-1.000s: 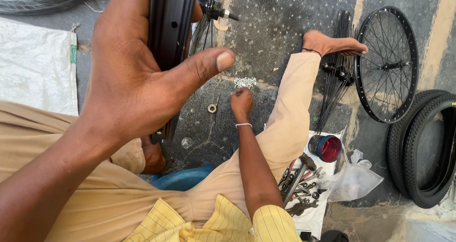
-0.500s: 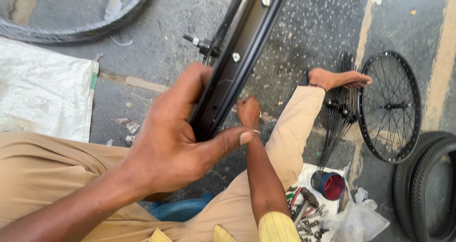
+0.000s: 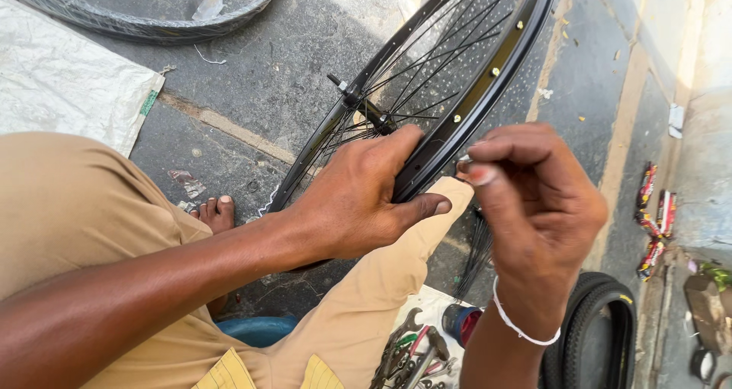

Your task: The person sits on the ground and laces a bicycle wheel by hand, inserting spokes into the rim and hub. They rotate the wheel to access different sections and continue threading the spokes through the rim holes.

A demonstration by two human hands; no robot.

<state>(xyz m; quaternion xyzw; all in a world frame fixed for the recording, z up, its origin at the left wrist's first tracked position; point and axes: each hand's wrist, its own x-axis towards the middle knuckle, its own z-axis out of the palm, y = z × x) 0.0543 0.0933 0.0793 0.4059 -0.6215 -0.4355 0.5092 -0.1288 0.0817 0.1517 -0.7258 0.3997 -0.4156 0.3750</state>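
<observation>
I hold the black wheel rim (image 3: 488, 91) with my left hand (image 3: 358, 198). My fingers are wrapped round the rim's edge and my thumb presses on its side, so this hand is closed tight on the rim. The wheel stands tilted in front of me, over my knees, with its thin spokes (image 3: 427, 76) running to the hub (image 3: 358, 103) in the middle.

My right hand (image 3: 534, 206) is right next to the rim. Its thumb and first finger are pinched together on a tiny metal bit (image 3: 463, 162). I cannot tell just what the bit is, because it is so small. I think it is a little nut for a spoke.

I judge that I am at the step of fitting small parts into the rim. Next, I think the pinched bit needs to go into one of the little holes in the rim, so my left hand must keep the wheel very still.

Half a second ago the rim was held more edge-on and my right hand was low, down by my leg. Now the wheel is turned so I see its spokes, and my right hand is up at the rim.

Tools (image 3: 415, 355) lie on a cloth by my leg, and a tyre (image 3: 602, 320) lies near them.
</observation>
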